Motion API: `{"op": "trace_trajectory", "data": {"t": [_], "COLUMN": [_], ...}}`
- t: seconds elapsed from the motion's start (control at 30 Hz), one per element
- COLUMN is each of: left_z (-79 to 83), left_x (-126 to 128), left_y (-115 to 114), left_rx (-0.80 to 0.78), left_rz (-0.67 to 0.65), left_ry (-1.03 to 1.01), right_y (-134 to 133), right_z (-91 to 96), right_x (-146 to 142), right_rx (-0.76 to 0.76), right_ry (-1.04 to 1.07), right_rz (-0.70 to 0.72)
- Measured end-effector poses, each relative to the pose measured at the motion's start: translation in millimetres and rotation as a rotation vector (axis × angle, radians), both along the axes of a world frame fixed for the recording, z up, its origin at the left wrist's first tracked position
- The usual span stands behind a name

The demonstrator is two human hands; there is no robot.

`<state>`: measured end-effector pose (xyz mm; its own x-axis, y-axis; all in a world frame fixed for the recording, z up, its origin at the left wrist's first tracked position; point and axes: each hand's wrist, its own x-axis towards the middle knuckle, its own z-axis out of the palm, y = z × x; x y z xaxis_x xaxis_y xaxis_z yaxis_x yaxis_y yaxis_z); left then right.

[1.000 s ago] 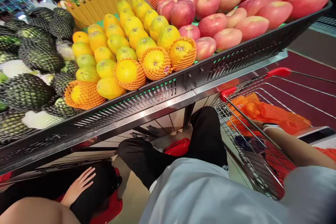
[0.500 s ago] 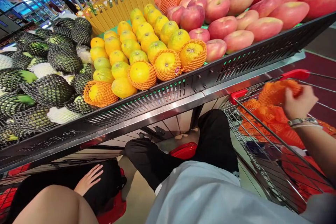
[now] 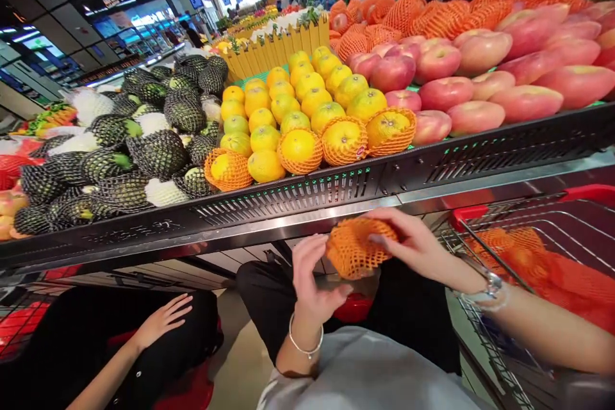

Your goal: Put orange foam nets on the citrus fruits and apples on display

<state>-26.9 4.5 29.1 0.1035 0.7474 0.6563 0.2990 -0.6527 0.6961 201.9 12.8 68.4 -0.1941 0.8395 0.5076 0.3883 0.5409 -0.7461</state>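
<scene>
An orange foam net sleeve point(image 3: 353, 255) is in my right hand point(image 3: 416, 245), held above my lap with the thumb and fingers on its right side. Whether a fruit sits inside it I cannot tell. Just left of the sleeve is my left hand point(image 3: 310, 278), open, its thumb and fingers apart and the fingertips close to the net. Beyond both hands, oranges point(image 3: 293, 122) stand in rows on the black-edged display. Several in the front row wear orange net sleeves, such as one orange point(image 3: 344, 139).
Right of the oranges lie pink apples point(image 3: 444, 93); at left are dark-netted green fruits point(image 3: 158, 154). A shopping cart point(image 3: 500, 256) with orange nets stands at my right. Another person's hand point(image 3: 166, 320) rests on a knee at lower left. The display's black edge point(image 3: 288, 189) runs ahead.
My right hand has moved left from the cart to above my lap, bringing the orange foam net sleeve. My left hand has come into view beside it. The view has tilted up.
</scene>
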Motion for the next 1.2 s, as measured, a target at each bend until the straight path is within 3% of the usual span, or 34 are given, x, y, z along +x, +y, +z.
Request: {"op": "trace_trajectory", "data": {"t": [0.07,0.13,0.3,0.43,0.63,0.73,0.93,1.07,1.2], "left_z": [-3.1,-4.7,-13.0,-24.9,-33.2,-38.7,-44.6,-45.9,-51.0], "left_x": [20,21,4,5,4,0,-10,-9,-6], "left_y": [8,12,14,21,31,34,41,42,41], "left_rx": [0.046,0.031,-0.247,-0.404,-0.424,-0.461,-0.266,-0.187,-0.052], "left_rz": [-0.011,0.055,0.208,0.194,0.088,0.109,0.288,0.336,0.476], "left_ry": [-0.059,-0.085,0.110,0.073,-0.042,-0.069,-0.069,-0.031,0.008], "right_y": [7,12,17,17,18,18,12,3,-1], "right_z": [2.5,-2.4,-27.1,-38.3,-44.3,-53.0,-87.0,-107.7,-123.7], "right_x": [-17,-30,-50,-58,-62,-64,-85,-103,-112], "right_rx": [-0.008,-0.007,-0.038,-0.143,-0.229,-0.237,-0.237,-0.348,-0.415], "right_ry": [0.005,0.061,0.202,0.245,0.305,0.365,0.829,0.928,1.009], "right_rz": [0.116,0.147,0.110,0.137,0.126,0.041,-0.329,-0.288,-0.283]}}
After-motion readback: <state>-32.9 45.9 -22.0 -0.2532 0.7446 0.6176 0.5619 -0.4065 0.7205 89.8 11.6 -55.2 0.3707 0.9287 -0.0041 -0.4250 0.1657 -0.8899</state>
